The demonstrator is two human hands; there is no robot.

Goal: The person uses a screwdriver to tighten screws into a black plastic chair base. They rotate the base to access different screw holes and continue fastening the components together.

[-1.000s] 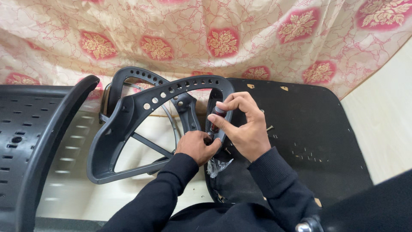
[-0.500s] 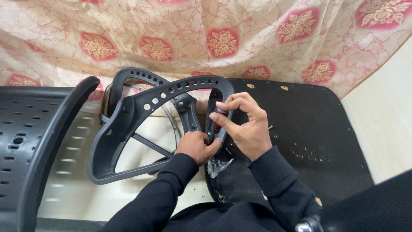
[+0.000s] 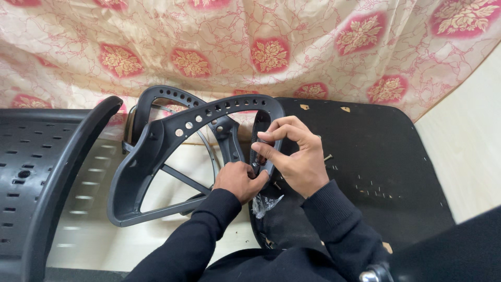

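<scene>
A black plastic armrest frame (image 3: 156,151) with a row of round holes stands tilted on the floor, its right end resting against a black seat panel (image 3: 376,156). My left hand (image 3: 237,180) is curled around the frame's lower right end. My right hand (image 3: 292,154) pinches the same end from the right, thumb and fingers pressed on the plastic at the seat panel's edge. A second armrest frame (image 3: 167,96) lies behind the first. Whatever small part sits between my fingers is hidden.
A perforated black chair back (image 3: 36,172) lies at the left. A crumpled clear plastic bag (image 3: 263,203) sits below my hands. Loose screws (image 3: 327,156) lie on the seat panel. A floral cloth (image 3: 250,47) covers the back. Pale floor (image 3: 469,141) shows at the right.
My right hand's fingers have shifted slightly on the frame's end. Frame and left hand stay in place.
</scene>
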